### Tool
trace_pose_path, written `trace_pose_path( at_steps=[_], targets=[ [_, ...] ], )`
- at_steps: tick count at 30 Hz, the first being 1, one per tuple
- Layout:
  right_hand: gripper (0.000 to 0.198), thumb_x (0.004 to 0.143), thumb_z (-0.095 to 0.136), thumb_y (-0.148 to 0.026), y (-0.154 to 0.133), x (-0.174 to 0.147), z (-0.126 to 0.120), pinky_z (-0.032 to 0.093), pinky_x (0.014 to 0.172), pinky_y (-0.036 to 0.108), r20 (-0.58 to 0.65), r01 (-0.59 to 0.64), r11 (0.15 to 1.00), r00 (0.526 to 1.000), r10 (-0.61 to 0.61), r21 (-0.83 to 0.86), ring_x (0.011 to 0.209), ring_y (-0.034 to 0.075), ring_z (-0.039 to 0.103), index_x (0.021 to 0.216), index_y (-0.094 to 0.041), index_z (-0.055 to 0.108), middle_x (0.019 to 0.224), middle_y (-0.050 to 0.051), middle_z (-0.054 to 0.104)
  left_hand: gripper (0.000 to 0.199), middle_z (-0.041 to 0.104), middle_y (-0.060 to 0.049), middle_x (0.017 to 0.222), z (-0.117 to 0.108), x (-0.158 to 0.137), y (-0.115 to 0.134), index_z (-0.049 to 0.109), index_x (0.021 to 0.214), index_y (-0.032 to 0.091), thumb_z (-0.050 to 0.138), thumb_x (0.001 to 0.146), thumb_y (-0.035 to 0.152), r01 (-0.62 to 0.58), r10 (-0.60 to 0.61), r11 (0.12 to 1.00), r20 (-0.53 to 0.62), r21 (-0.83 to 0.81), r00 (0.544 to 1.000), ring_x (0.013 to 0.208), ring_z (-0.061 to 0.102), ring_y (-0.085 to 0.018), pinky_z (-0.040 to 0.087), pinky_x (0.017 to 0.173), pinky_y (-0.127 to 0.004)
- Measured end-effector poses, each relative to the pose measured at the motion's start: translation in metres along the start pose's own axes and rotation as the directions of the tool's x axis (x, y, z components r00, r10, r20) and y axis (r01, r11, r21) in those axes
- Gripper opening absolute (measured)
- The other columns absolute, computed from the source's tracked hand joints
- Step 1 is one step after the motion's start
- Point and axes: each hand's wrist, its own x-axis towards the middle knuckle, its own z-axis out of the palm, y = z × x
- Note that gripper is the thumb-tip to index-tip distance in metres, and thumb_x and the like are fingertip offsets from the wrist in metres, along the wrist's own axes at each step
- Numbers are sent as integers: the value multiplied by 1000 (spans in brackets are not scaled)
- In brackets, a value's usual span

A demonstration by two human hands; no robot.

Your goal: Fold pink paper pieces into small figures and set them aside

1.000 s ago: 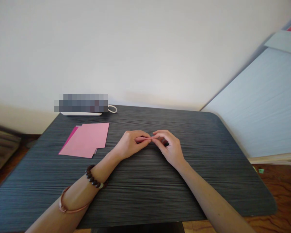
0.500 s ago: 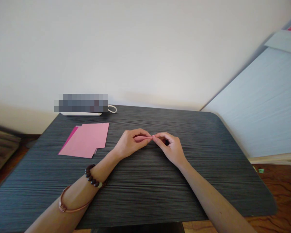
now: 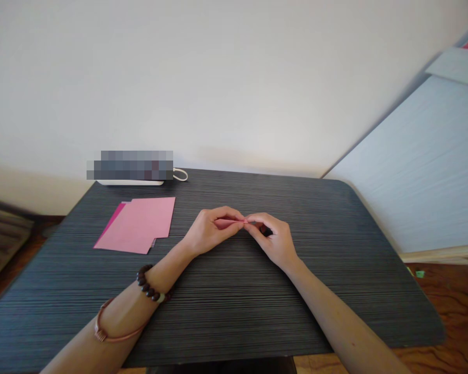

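- Pink paper (image 3: pixel 225 224), a small piece that appears folded, is pinched between two hands at the center of the frame, over the dark, fine-lined surface (image 3: pixel 234 306).
- What shows is a narrow, plain pink wedge, wider at its left and thinning to a slim tip at its right; fingers hide the rest, and its layers cannot be counted.
- The left hand (image 3: pixel 205 231), curled, grips the paper between thumb and fingers.
- The right hand (image 3: pixel 275 236) closes thumb and fingertip on the slim tip, a gap showing behind them.
- Light pink sheets (image 3: pixel 140 223) lie flat and overlapping at left of frame, a magenta sheet (image 3: pixel 115 215) edging out beneath.
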Motion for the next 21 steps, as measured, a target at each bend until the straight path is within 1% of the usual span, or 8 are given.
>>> trace_pose_path(
  at_steps=[4,8,14,21],
  targets=[
    [11,84,58,-27,-1,0,0,44,61,26,-9,12,1000,1000,-12,4,66,11,59,92,-24,65,91,0,69,20,68,-4,93,1,0,-3,64,92,16,63,79,30,-5,3,998,-24,-55,1000,85,66,-15,55,81,-25],
    [11,84,57,-27,-3,1,0,45,61,27,-2,14,1000,1000,-14,12,69,12,60,91,-24,65,91,0,69,20,68,-5,92,1,0,-3,64,91,14,61,79,30,-27,27,1000,-9,-8,1000,83,66,-16,56,79,-28],
    [11,84,56,-29,-4,1,0,45,58,27,-4,7,1000,1000,-7,1,65,12,58,91,-24,64,91,1,68,18,67,-6,92,0,-1,0,64,90,14,59,81,29,-80,81,995,-3,67,997,84,64,-15,56,74,-27],
    [11,84,57,-28,-3,0,0,44,57,27,-4,11,1000,1000,-11,2,64,11,58,92,-23,64,90,1,68,16,65,-8,94,-1,0,0,64,90,14,57,83,26,-126,125,992,40,29,991,85,62,-15,55,76,-26]
  ],
)
